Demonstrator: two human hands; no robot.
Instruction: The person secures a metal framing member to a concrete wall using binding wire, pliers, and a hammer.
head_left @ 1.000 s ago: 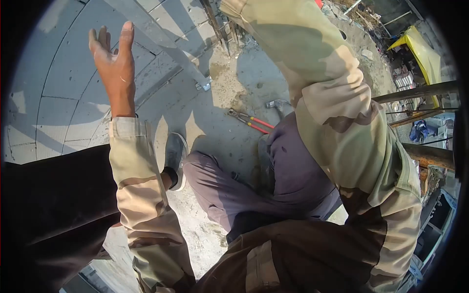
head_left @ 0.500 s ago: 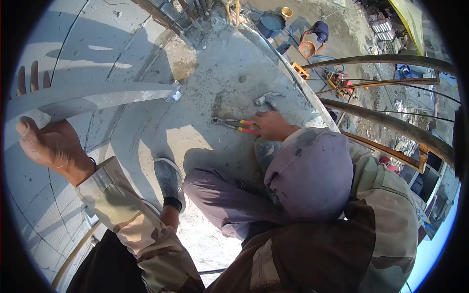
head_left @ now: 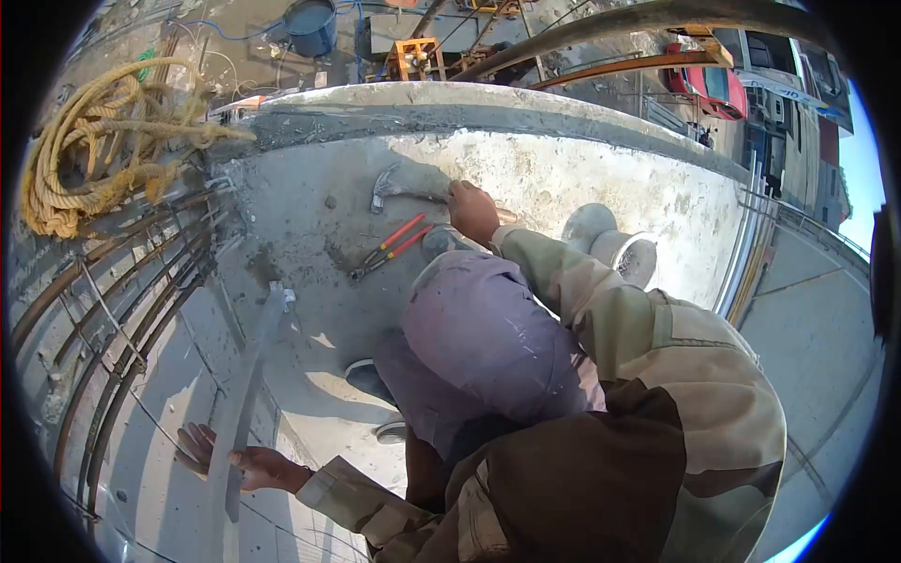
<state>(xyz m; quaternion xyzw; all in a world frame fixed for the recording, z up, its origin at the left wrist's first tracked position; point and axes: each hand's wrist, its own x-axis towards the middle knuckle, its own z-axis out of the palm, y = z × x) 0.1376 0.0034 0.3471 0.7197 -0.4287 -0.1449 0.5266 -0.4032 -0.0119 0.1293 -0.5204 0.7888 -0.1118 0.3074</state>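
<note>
My left hand (head_left: 253,466) is around a long, flat, pale metal bar (head_left: 240,413), its fingers on one side and its thumb on the other. The bar slants up along the block wall, its far end near the concrete ledge. My right hand (head_left: 474,212) is closed round the handle of a claw hammer (head_left: 382,190), whose head points left over the ledge. Close below lie red-handled pliers (head_left: 390,248), their jaws towards the lower left. Nothing touches the pliers. My bent knees in purple-grey trousers (head_left: 488,328) hide part of the ledge.
A coil of yellow rope (head_left: 84,159) lies at upper left, above bent rebar (head_left: 122,347). The concrete ledge's outer edge (head_left: 469,94) drops to a yard with a blue barrel (head_left: 310,30) and an orange machine (head_left: 415,58). A whitish cylinder (head_left: 627,259) stands right of my knee.
My right hand has gone from the pliers to the hammer, and the pliers now lie free. My view has turned right. The bar in my left hand now slants more steeply.
</note>
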